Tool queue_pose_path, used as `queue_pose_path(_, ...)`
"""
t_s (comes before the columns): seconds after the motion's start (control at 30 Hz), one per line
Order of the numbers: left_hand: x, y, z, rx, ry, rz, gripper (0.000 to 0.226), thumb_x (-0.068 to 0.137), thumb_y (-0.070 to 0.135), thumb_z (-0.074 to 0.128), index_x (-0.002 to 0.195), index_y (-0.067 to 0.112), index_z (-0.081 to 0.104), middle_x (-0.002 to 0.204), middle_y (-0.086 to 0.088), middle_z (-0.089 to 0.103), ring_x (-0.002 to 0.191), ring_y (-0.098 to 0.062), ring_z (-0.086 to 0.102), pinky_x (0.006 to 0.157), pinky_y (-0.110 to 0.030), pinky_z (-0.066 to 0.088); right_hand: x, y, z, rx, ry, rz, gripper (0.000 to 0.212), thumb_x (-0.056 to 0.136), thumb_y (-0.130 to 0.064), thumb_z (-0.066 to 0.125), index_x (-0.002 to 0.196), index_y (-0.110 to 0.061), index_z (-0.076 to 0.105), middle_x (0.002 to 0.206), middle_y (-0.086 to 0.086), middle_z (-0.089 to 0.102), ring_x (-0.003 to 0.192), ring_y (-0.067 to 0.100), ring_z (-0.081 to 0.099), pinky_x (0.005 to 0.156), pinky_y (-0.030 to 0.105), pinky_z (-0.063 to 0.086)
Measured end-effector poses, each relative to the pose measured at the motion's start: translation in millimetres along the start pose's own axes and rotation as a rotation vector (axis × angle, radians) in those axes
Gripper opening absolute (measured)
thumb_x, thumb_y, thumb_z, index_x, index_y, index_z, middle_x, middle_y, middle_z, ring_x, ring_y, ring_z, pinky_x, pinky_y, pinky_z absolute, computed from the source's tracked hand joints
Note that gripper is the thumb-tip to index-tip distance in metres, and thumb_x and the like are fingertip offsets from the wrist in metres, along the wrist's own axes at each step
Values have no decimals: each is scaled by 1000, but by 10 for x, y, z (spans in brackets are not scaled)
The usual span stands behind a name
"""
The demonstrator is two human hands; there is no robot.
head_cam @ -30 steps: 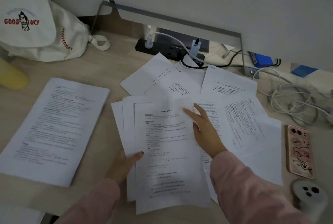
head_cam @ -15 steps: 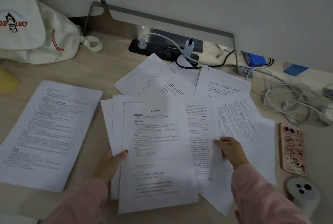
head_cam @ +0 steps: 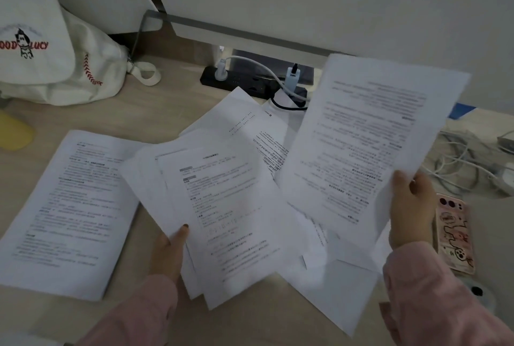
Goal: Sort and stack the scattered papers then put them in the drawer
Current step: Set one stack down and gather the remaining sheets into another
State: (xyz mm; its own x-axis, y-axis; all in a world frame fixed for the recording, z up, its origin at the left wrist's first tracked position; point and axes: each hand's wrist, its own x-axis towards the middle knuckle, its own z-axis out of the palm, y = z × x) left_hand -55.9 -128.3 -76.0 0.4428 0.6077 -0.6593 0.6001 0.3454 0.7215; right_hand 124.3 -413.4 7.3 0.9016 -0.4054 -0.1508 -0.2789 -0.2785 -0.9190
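Observation:
My left hand grips a small bundle of printed sheets by its lower left edge, thumb on top, tilted above the desk. My right hand pinches the bottom right corner of a single printed sheet, lifted off the desk and held up to the right. A neat stack of printed papers lies flat at the left. More loose sheets lie scattered behind the bundle, and others lie under the lifted sheet. No drawer is in view.
A white canvas bag sits at the back left, a yellow object beside it. A black power strip with plugs lies at the back. White cables, a pink phone and a white controller are at the right.
My right hand moved right from the bundle, took a sheet by its corner and lifted it off the desk. My left hand kept its hold and tilted the bundle.

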Motion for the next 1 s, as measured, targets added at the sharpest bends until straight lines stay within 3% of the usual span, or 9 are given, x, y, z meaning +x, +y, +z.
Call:
queue_pose_path(0.13,-36,-16,55,-10,29,-48,40,92,24,52,127,4,50,120,-15,57,115,-35,52,88,-35,38,-196,141,118,125,-3,211,18,89,-14,48,72,-16,51,71,2,50,79,20,47,66,30,41)
queue_pose_path(0.2,-47,-42,83,-3,4,-68,42,91,25,54,128,5,49,118,-12,57,114,-34,53,91,-37,39,-341,231,200,207,-62,352,9,90,-8,48,85,-12,55,76,2,54,80,21,50,66,30,45)
queue_pose_path(0.37,-77,-50,86,5,-44,-76,31,90,20,55,118,8,53,107,-10,58,102,-29,55,96,-42,42,-561,340,306,366,-77,540,21,92,-5,47,111,-11,54,103,9,58,94,24,56,75,31,50)
queue_pose_path(0.53,-100,-15,12,16,-74,-95,3,91,14,54,94,14,54,82,2,56,83,-23,53,83,-34,39,-493,254,277,616,-105,635,17,93,-4,46,106,-10,55,87,1,65,80,14,63,56,21,58)
queue_pose_path(0.63,-118,9,-16,26,-82,-101,16,91,13,51,78,20,55,81,-2,57,77,-21,53,77,-32,40,-532,186,331,729,-182,644,19,93,-2,44,93,-14,59,70,-4,75,66,9,71,58,22,58)
queue_pose_path(0.73,-132,-7,-10,34,-90,-138,9,91,17,51,88,12,57,88,-8,59,77,-20,53,75,-30,39,-709,232,465,686,-281,677,16,91,-4,49,101,-10,60,73,-1,76,67,12,72,60,26,59)
queue_pose_path(0.87,-77,-50,22,-131,-175,-173,50,71,56,62,109,24,59,113,-5,65,106,-26,58,102,-44,41,-1090,434,670,596,-408,835,12,90,-7,53,99,-2,60,67,9,73,61,20,71,54,30,60)
queue_pose_path(0.93,-44,-26,66,-339,-238,-226,69,63,72,58,116,28,56,113,-3,64,110,-26,57,103,-46,39,-1287,520,747,548,-482,929,17,90,-11,54,100,1,61,76,15,72,70,26,69,59,33,60)
queue_pose_path(1.0,-37,-9,107,-429,-265,-258,81,54,74,54,119,26,55,110,-3,64,108,-24,57,102,-43,40,-1442,611,801,458,-578,992,24,91,-18,53,103,1,61,87,17,71,78,26,68,58,29,60)
